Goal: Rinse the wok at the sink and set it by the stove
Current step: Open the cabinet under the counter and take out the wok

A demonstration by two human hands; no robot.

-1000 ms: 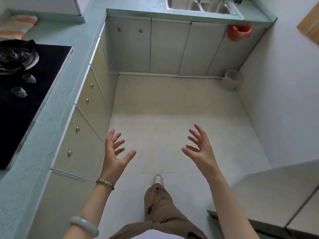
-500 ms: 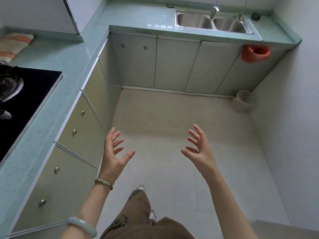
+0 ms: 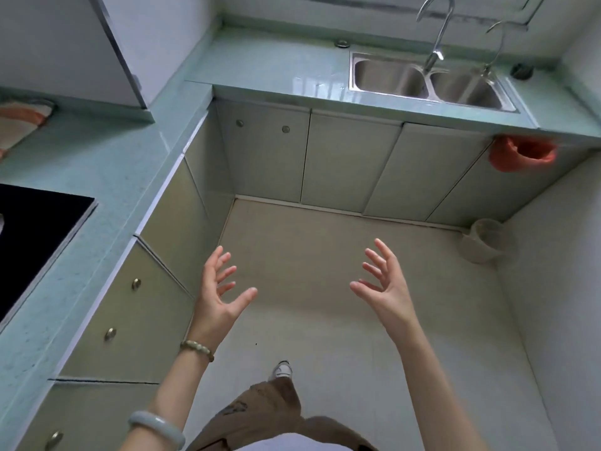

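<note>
My left hand (image 3: 218,296) and my right hand (image 3: 385,284) are raised over the floor, palms facing each other, fingers spread, holding nothing. A steel double sink (image 3: 426,81) with a curved tap (image 3: 434,34) sits in the far counter at the upper right. The black stove top (image 3: 35,236) lies on the left counter; only its right corner shows. No wok is in view now.
A pale green L-shaped counter (image 3: 123,177) runs along the left and far walls above beige cabinets. An orange bag (image 3: 522,153) hangs under the counter's right end, with a small bin (image 3: 486,240) on the floor below. A striped cloth (image 3: 22,117) lies at the far left.
The view has tilted up and moved forward toward the sink; the stove and the dark pan on it have slid out at the left. Both hands stay raised and empty.
</note>
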